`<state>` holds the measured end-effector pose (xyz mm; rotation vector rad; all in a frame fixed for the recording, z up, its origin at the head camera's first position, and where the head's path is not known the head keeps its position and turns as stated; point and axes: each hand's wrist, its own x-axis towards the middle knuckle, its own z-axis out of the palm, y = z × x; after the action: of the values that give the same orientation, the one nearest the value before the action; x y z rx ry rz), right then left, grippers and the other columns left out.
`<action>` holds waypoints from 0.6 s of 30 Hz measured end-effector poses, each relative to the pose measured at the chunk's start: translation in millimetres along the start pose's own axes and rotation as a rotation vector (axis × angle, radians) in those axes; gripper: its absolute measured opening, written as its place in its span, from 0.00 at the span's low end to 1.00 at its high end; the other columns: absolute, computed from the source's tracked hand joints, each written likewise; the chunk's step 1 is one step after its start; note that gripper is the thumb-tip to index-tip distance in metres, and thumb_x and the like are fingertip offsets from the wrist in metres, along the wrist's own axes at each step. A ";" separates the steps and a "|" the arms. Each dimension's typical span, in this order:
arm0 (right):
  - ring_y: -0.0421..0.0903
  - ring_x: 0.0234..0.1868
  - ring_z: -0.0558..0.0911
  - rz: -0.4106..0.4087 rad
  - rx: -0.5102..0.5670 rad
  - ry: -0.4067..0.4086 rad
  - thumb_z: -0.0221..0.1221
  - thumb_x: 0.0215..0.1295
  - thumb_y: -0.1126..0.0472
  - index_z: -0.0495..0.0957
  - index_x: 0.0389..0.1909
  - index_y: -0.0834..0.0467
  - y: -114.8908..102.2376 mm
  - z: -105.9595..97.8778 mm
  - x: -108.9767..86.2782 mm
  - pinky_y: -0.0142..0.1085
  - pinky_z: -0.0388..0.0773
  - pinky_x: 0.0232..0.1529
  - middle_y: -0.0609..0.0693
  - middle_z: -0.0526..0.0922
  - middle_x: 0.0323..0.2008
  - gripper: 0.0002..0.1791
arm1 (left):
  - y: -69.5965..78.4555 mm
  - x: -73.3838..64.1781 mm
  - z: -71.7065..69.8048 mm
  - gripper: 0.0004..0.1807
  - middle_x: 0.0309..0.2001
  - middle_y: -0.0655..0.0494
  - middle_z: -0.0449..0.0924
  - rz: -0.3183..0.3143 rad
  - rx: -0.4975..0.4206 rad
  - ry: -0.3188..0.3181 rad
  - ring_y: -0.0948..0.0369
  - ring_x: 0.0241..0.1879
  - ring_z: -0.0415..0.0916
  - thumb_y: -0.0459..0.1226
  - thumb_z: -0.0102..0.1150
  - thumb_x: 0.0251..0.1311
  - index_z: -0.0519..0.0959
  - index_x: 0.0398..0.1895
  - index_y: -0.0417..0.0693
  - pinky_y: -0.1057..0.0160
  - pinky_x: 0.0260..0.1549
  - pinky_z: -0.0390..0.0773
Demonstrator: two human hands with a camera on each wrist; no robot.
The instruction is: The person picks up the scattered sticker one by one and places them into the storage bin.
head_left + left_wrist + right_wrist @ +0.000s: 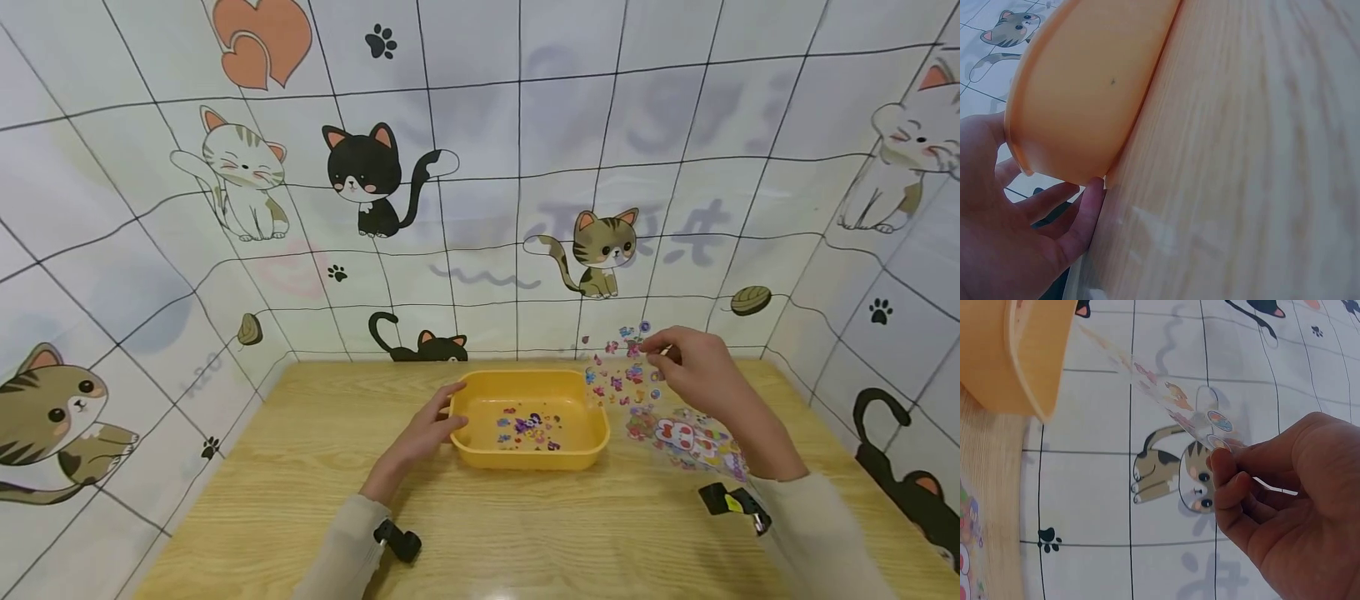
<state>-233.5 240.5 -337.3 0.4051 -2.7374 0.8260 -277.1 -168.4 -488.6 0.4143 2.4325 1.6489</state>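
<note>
left arm (343,546): angled forward and inward | left hand (424,432): low, thumb and fingers apart, lightly bent | right arm (817,533): angled forward and inward | right hand (699,372): raised higher, thumb pinching against index finger, other fingers curled

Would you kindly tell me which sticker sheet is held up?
The sticker sheet pinched in the right hand; the other stickers lie in the yellow tray or on the wooden table.

Shows a clear sheet (617,383), dotted with small colourful stickers (633,372), held up by its right edge near the right end of a yellow tray (525,460), round-cornered, set upright, with bright little pieces (528,425) clustered on its floor.
</note>
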 end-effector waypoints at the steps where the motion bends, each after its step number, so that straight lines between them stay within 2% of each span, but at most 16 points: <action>1: 0.45 0.27 0.78 -0.006 0.003 -0.011 0.56 0.75 0.68 0.84 0.52 0.65 -3.5 1.6 2.0 0.34 0.72 0.23 0.57 0.86 0.34 0.12 | 0.0 -0.2 -0.3 0.34 0.76 0.37 0.63 0.000 0.000 0.000 0.43 0.66 0.74 0.38 0.55 0.75 0.59 0.81 0.58 0.52 0.51 0.86; 8: 0.44 0.30 0.80 -0.050 0.024 -0.092 0.57 0.73 0.69 0.84 0.50 0.67 -28.1 15.1 13.1 0.35 0.77 0.28 0.58 0.87 0.39 0.11 | -1.0 -0.1 -1.9 0.34 0.76 0.38 0.63 -0.009 -0.013 0.000 0.44 0.66 0.74 0.39 0.56 0.74 0.59 0.81 0.59 0.53 0.51 0.87; 18: 0.43 0.33 0.85 -0.137 0.044 -0.244 0.56 0.74 0.68 0.84 0.49 0.66 -44.3 48.9 37.3 0.37 0.82 0.33 0.57 0.87 0.41 0.11 | -2.2 1.3 -1.9 0.34 0.75 0.39 0.64 -0.007 -0.017 -0.006 0.44 0.66 0.75 0.40 0.56 0.74 0.60 0.81 0.60 0.53 0.51 0.87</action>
<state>-261.1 170.1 -342.9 0.7389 -2.8734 0.8513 -279.3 -170.3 -489.9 0.4071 2.4111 1.6624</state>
